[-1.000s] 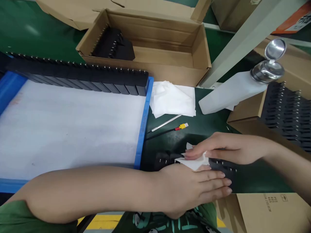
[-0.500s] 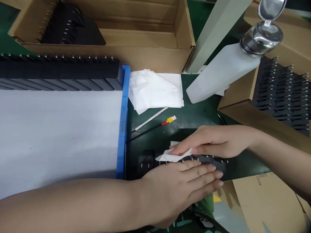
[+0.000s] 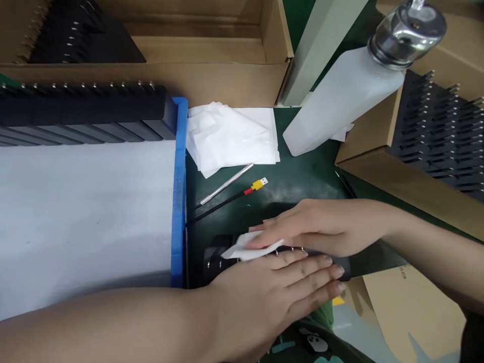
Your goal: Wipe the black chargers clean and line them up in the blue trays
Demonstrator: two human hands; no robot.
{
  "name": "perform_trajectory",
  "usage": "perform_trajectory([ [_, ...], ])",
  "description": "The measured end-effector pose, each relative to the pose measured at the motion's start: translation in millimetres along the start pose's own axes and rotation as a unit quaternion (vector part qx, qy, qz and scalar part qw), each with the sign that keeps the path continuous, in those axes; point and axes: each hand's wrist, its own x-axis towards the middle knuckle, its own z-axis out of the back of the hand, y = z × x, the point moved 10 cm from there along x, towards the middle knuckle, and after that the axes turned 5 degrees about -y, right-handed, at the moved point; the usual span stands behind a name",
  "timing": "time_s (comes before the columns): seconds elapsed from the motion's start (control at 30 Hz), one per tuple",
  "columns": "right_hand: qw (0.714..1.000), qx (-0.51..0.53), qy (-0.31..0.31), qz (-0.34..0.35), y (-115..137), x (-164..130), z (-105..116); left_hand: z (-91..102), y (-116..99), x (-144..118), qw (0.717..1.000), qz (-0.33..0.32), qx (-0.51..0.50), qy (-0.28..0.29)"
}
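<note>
— Near the front edge of the counter [image 3: 302, 181], what are the hands doing?

— Right hand [image 3: 321, 227] lies flat, fingers pressing a white wipe [image 3: 245, 250] onto a row of black plugs [image 3: 227, 254]. The wipe is pinned under the fingertips rather than clenched. Left hand [image 3: 280, 287] lies open along the near side of the row, fingers straight and touching it, bracing it, not gripping.

— Where does the row sit?

— On the dark green counter, just beside the blue rim of the tray [image 3: 177, 201], between the two hands. Metal pins stick up along its top; only its left end and a bit of its right end show past the hands.

— What could go wrong?

— As I judge it, the wipe could snag on the pins and tear, or drag a plug out of line, if the right hand presses hard. The left hand only rests there, so a firm push could slide the row toward the counter's near edge.

— And around them?

— Behind the hands lie a thin metal rod [image 3: 227, 184] and a black cable [image 3: 223, 204] with a yellow USB end. Past those, a stack of wipes [image 3: 232, 136] and a white bottle [image 3: 340, 113] with a metal top, which leans in this view. The tray holds a white sheet and a long row of plugs at its far side. Cardboard boxes [image 3: 212, 50] at the back and right hold more plugs.
</note>
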Motion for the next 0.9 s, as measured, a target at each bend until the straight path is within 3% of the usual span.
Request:
perform_trajectory([
  [0.07, 0.987, 0.125, 0.098, -0.004, -6, -14, -12, -1.7, -1, -1, 1.000, -0.002, -0.003, 0.004],
  [0.13, 0.975, 0.181, 0.129, -0.018, -14, -30, -3, -2.2, -2, -1, 1.000, -0.002, -0.002, 0.001],
  [0.2, 0.976, 0.171, 0.136, -0.005, -15, -44, 14, -2.6, -2, -1, 1.000, 0.001, -0.001, 0.001],
  [0.27, 0.988, 0.121, 0.095, 0.018, -11, -53, 34, -2.8, -1, 0, 1.000, 0.001, 0.006, 0.004],
  [0.33, 0.997, 0.077, -0.032, -0.001, -13, -56, 59, -2.7, -1, 0, 1.000, -0.003, 0.012, 0.011],
  [0.4, 0.988, 0.085, -0.126, -0.027, -14, -59, 65, -1.0, -1, 1, 1.000, -0.005, 0.013, 0.012],
  [0.43, 0.986, 0.112, -0.124, -0.030, -13, -58, 55, -0.4, -1, 2, 1.000, -0.003, 0.011, 0.014],
  [0.53, 0.976, 0.216, 0.016, -0.014, -7, -54, 3, 0.2, 1, 3, 1.000, 0.008, 0.005, 0.020],
  [0.57, 0.970, 0.239, 0.039, -0.016, -9, -55, -5, -0.1, 1, 3, 1.000, 0.009, 0.005, 0.022],
  [0.67, 0.968, 0.251, 0.022, -0.006, -20, -63, 7, -2.3, 1, 2, 1.000, 0.007, 0.011, 0.026],
  [0.8, 0.994, 0.106, 0.004, 0.013, -28, -90, 38, -3.7, 1, 3, 0.999, 0.007, 0.020, 0.027],
  [0.9, 0.994, 0.022, -0.095, -0.039, -33, -106, 53, -2.8, 0, 4, 0.999, 0.001, 0.033, 0.035],
])
